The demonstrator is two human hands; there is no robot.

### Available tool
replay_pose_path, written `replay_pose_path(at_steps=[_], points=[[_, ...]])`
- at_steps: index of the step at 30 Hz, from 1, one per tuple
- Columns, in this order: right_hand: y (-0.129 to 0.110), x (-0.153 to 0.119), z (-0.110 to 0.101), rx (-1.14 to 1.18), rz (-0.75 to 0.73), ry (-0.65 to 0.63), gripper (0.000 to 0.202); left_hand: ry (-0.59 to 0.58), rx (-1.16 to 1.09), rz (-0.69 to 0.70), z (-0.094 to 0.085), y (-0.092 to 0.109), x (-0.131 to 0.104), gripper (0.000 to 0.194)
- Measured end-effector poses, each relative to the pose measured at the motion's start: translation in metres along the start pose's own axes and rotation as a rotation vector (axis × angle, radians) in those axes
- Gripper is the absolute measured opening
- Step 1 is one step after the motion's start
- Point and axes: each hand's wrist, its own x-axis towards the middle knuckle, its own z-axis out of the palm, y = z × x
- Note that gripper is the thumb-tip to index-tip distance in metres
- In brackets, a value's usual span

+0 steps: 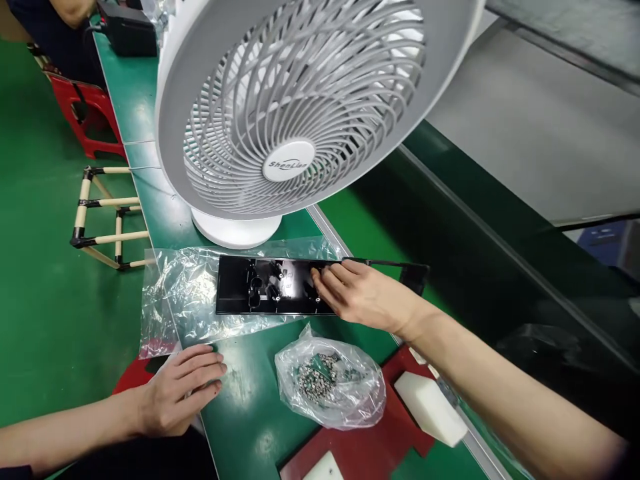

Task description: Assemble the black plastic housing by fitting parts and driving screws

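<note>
A long black plastic panel with raised posts and clips on its face lies on a clear plastic bag across the green table. Over the panel's right half is my right hand, its fingertips bent down together against the posts. Whatever those fingers pinch, if anything, is too small or hidden to make out. My left hand hovers by the table's near left edge, empty, fingers loosely apart. Between the hands and lower down sits an open clear bag of small metal fasteners.
A large white fan stands just beyond the panel. White blocks rest on a dark red board at lower right. A pipe-frame rack, a red stool and a seated person are at left.
</note>
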Motion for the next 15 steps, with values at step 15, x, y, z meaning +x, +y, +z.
replay_pose_path(at_steps=[15], points=[[-0.086,-0.11,-0.18,-0.187,0.408,-0.151,0.053,-0.337,0.687,0.058,0.015,-0.035,0.065,0.019]])
